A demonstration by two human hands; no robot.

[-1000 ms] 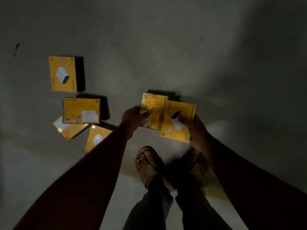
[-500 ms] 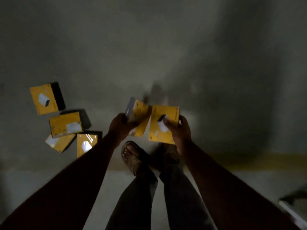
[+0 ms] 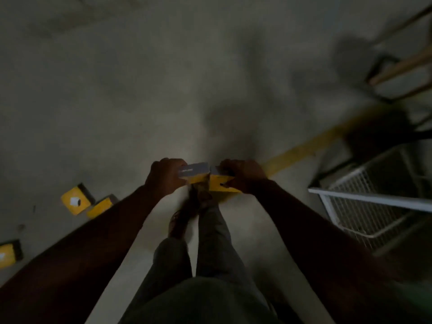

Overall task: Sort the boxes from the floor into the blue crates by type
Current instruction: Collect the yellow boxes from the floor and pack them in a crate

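Both boxes now tipped edge-on and pulled together in front of the legs; floor pile slid off to lower left. L hand [image 3: 163,176] grips left box [image 3: 194,173], R hand [image 3: 243,175] grips right box [image 3: 219,184], edges touching. Floor boxes [image 3: 76,202] lie well apart, lower left. White wire basket [image 3: 371,199] at right, yellow line [image 3: 304,148] behind.

Whole frame dim, motion-blurred. Yellow box [image 3: 6,253] cut off by left edge. Another box [image 3: 101,206] partly hidden behind left forearm [image 3: 93,242]. White wire basket [image 3: 374,202] cut by right edge. Print on held boxes unreadable.
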